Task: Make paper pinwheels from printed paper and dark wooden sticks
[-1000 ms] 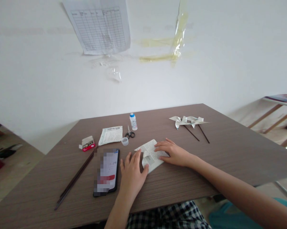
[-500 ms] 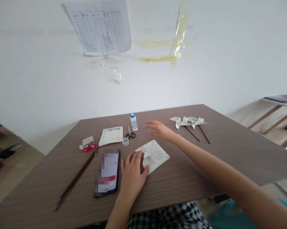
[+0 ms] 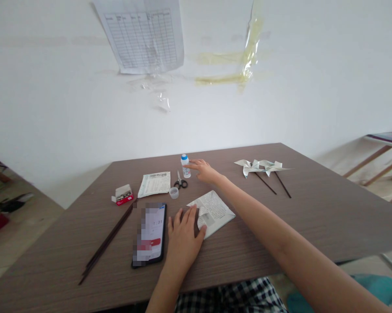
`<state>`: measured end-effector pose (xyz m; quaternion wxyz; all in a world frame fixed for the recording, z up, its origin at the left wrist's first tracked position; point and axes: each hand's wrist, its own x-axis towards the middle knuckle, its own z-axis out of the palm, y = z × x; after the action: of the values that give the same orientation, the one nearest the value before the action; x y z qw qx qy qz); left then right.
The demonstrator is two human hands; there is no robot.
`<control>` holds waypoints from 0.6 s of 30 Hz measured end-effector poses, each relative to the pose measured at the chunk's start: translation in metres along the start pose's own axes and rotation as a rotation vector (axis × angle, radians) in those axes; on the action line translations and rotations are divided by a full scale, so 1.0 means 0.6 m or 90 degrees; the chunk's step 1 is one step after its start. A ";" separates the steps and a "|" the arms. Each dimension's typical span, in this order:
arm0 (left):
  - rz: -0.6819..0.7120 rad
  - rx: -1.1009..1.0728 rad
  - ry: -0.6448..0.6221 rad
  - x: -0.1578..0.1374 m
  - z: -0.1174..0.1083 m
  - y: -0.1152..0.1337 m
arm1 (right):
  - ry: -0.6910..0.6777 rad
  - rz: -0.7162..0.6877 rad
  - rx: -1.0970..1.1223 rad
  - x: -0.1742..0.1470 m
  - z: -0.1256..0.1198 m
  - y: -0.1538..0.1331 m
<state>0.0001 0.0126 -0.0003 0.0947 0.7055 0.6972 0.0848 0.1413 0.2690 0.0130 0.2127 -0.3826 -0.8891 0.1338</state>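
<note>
My left hand [image 3: 185,237] lies flat with spread fingers, its fingertips and thumb on the left corner of a folded newsprint square [image 3: 215,213]. Farther back, my right hand [image 3: 202,170] reaches to a small white bottle [image 3: 185,170] with a blue cap, which stands upright. One digit crosses the bottle's front; the other fingers are stretched out at its right side, partly hidden. Whether they press on it I cannot tell. Black-handled scissors [image 3: 180,183] and a small clear plastic cup or cap [image 3: 174,193] lie just in front of the bottle.
A phone [image 3: 155,234] lies left of my left hand, beside thin dark sticks [image 3: 106,243]. Behind are an open red-and-white box [image 3: 124,195] of small metal pieces and another newsprint piece [image 3: 155,184]. Two paper pinwheels [image 3: 259,167] on sticks lie at right. A wall backs the table [image 3: 313,217].
My right hand has moved left and forward, from beside the bottle to overlapping it. My left hand has stayed on the folded paper. The view has shifted slightly.
</note>
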 end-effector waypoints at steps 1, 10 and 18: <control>0.001 -0.002 0.002 0.000 0.001 -0.001 | 0.001 -0.004 0.006 0.005 0.005 -0.001; 0.007 -0.017 0.023 0.003 0.013 -0.009 | 0.030 0.014 0.035 0.016 0.026 -0.001; 0.003 -0.012 0.022 0.002 0.011 -0.006 | 0.096 -0.003 0.128 -0.013 0.009 0.015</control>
<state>-0.0017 0.0136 -0.0075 0.0889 0.7050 0.6960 0.1036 0.1490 0.2686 0.0024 0.3167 -0.3660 -0.8536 0.1926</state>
